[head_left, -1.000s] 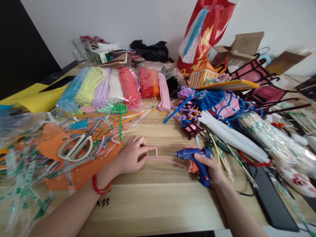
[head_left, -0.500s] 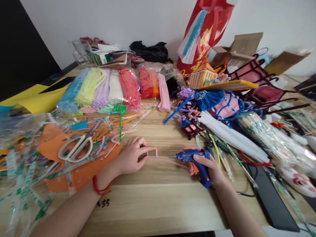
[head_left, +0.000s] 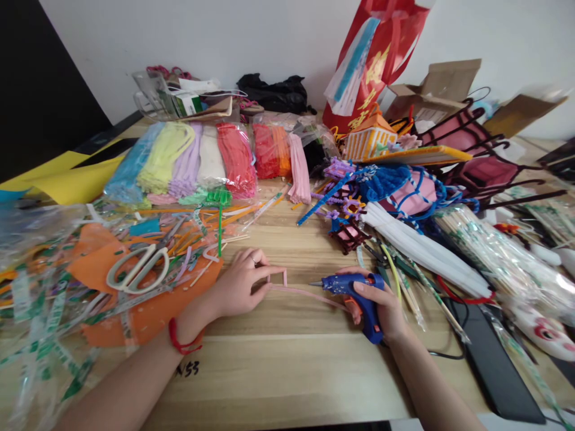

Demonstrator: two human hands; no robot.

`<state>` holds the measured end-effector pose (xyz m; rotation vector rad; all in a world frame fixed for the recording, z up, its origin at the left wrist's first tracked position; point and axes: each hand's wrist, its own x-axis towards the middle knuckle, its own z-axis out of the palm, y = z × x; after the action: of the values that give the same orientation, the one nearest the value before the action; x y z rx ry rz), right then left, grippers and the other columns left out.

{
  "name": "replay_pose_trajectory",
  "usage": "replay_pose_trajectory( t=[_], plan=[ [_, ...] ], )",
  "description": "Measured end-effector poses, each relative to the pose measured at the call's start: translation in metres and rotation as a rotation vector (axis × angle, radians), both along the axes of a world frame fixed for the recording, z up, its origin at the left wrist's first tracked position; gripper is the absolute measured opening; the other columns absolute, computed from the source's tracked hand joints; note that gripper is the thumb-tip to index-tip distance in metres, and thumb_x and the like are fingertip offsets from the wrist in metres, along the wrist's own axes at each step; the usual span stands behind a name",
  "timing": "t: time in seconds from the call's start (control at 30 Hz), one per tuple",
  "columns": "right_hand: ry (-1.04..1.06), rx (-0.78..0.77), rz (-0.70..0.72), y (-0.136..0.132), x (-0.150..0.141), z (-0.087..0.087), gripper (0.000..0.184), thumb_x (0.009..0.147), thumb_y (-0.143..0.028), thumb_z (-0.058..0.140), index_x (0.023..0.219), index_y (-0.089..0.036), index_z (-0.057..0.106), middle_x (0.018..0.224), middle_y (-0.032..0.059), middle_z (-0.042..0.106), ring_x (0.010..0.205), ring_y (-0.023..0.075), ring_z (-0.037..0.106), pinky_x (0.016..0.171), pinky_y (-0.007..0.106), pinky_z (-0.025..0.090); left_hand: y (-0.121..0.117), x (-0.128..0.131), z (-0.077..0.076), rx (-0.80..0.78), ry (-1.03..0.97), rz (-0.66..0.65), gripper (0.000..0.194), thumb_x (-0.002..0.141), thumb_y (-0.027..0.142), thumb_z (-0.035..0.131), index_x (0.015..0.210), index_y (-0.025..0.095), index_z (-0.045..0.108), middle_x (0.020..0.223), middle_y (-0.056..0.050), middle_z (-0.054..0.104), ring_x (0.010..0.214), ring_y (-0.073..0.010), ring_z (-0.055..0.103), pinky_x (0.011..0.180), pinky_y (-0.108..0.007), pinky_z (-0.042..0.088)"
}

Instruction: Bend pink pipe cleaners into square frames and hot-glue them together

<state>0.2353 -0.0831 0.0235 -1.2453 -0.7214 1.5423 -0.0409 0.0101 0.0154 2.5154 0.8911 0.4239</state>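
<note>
Between thumb and fingers, my left hand point(head_left: 247, 281) pinches a pink pipe cleaner point(head_left: 309, 291) bent into a small squared shape at its left end. The pipe cleaner's long tail runs right, passing below the nozzle toward my right hand. My right hand point(head_left: 381, 302) is wrapped round a blue glue gun point(head_left: 354, 284) with an orange trigger, a finger at the trigger. Its nozzle points left, a short gap away from the bent end. White-handled scissors point(head_left: 137, 269) lie left of my left hand on orange sheet scraps point(head_left: 175, 308).
Bagged bundles of coloured pipe cleaners point(head_left: 179, 158) line the back. A red bag point(head_left: 381, 60) stands behind finished craft pieces. To the right lie white pipe cleaners point(head_left: 422, 251), wrapped sticks point(head_left: 498, 257) and a black flat device point(head_left: 494, 365). Plastic scraps point(head_left: 49, 305) cover the left.
My right hand's finger has shifted on the glue gun's trigger, and the trigger looks more pulled in. My left hand and the pipe cleaner stay almost still.
</note>
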Motion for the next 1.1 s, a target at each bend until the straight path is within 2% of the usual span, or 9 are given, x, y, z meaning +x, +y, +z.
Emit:
replay_pose_trajectory(
  t=[0.2, 0.6, 0.9, 1.1],
  plan=[
    [-0.014, 0.005, -0.024, -0.0005, -0.0005, -0.0017, 0.038, 0.069, -0.038, 0.069, 0.096, -0.013, 0.06, 0.044, -0.0003, 0.058, 0.03, 0.0126, 0.047, 0.031, 0.021, 0.034, -0.0002, -0.0003, 0.0001, -0.001, 0.006, 0.003, 0.036, 0.085, 0.021, 0.05, 0.118, 0.028, 0.06, 0.095, -0.006, 0.049, 0.098, -0.0223, 0.045, 0.091, -0.041, 0.039],
    [-0.033, 0.017, -0.049, -0.0019, -0.0015, -0.0032, 0.038, 0.07, -0.038, 0.067, 0.097, -0.013, 0.058, 0.04, -0.001, 0.056, 0.03, 0.0125, 0.045, 0.031, 0.021, 0.032, -0.0004, -0.0001, 0.0001, 0.007, -0.009, 0.008, 0.037, 0.084, 0.02, 0.051, 0.118, 0.029, 0.06, 0.094, -0.005, 0.049, 0.097, -0.0219, 0.045, 0.09, -0.041, 0.039],
    [-0.039, -0.009, -0.017, 0.0007, -0.0017, -0.0022, 0.039, 0.069, -0.039, 0.069, 0.097, -0.013, 0.059, 0.043, 0.0, 0.059, 0.032, 0.0144, 0.049, 0.032, 0.023, 0.038, -0.0002, 0.0001, -0.0012, 0.005, 0.002, 0.007, 0.037, 0.084, 0.02, 0.05, 0.119, 0.029, 0.06, 0.094, -0.005, 0.048, 0.098, -0.0218, 0.045, 0.091, -0.041, 0.038],
    [-0.046, -0.001, 0.015, 0.0034, -0.0032, 0.0007, 0.04, 0.072, -0.039, 0.068, 0.101, -0.013, 0.057, 0.051, 0.0039, 0.065, 0.041, 0.0176, 0.059, 0.042, 0.025, 0.047, 0.0003, 0.0, -0.0024, 0.01, 0.016, 0.01, 0.036, 0.086, 0.022, 0.049, 0.12, 0.029, 0.059, 0.095, -0.005, 0.048, 0.098, -0.0216, 0.044, 0.092, -0.041, 0.037]
  ],
)
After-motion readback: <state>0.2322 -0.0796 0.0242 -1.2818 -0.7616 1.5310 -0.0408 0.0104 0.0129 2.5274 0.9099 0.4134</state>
